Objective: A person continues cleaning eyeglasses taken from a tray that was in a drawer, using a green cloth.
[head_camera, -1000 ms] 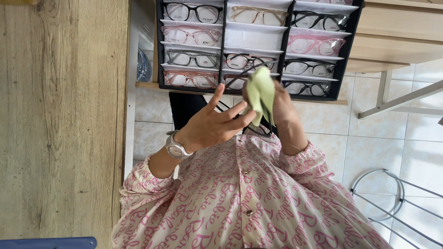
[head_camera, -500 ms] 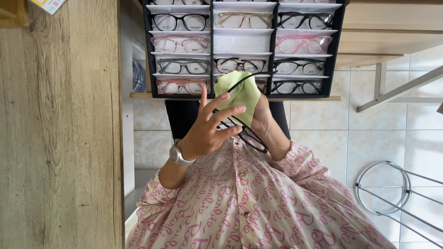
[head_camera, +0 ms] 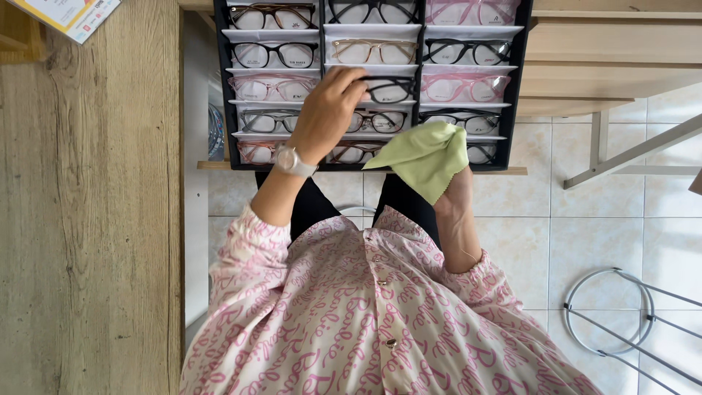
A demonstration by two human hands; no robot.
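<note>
My left hand [head_camera: 327, 111], with a white wristwatch, reaches over a black display tray [head_camera: 219, 73] of several eyeglasses in three columns. Its fingers pinch a black-framed pair of glasses [head_camera: 389, 89] at the middle column, third row from the top. My right hand [head_camera: 458, 196] is closer to my body, just in front of the tray's near edge. It is mostly hidden behind the light green cleaning cloth [head_camera: 428, 156] that it holds bunched up. The cloth covers part of the tray's lowest rows.
A wooden surface [head_camera: 88, 219] runs down the left, with a printed leaflet [head_camera: 66, 14] at its top corner. A light wooden table [head_camera: 599, 58] stands at the right over a tiled floor. A metal ring frame [head_camera: 607, 314] lies at the lower right.
Both hands were together rubbing the black glasses with the cloth. Now my left hand has carried the glasses forward to the tray, and my right hand keeps the cloth lower down.
</note>
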